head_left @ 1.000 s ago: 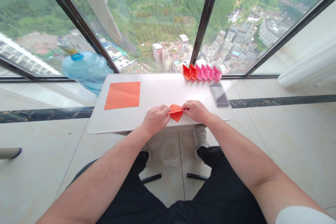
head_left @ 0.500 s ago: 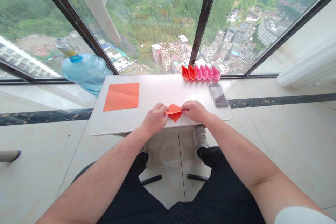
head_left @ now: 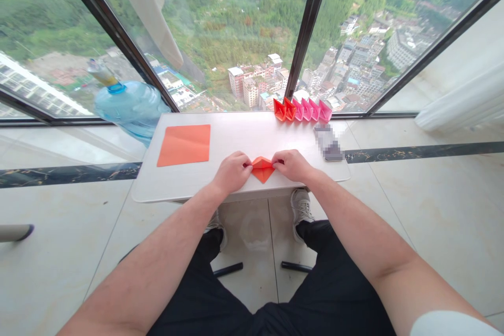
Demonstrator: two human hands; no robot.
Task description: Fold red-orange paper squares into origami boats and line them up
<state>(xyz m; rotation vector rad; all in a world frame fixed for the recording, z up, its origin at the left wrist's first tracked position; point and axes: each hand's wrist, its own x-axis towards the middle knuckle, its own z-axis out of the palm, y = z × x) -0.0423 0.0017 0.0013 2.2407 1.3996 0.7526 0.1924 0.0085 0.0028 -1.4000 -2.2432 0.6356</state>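
Note:
Near the front edge of the white table (head_left: 189, 182), my two hands hold a small folded piece of orange paper (head_left: 263, 172) between them. My left hand (head_left: 234, 172) pinches its left corner. On the opposite corner, my right hand (head_left: 292, 165) has its thumb and fingers closed. The paper bulges at the top and comes to a point toward me, with a crease across its middle. A stack or sheet of orange paper (head_left: 184, 145) lies flat at the table's left; I cannot tell how many sheets.
Several folded paper pieces, red (head_left: 284, 110) and pink (head_left: 312, 110), stand in a row along the back edge. A blurred-out phone-like object (head_left: 329, 143) lies at the right. A large blue water bottle (head_left: 132, 107) stands behind the left corner, by the window.
The folded orange paper has opened up in the middle, showing its inner fold. My left hand has shifted slightly; my right hand stays nearly in place.

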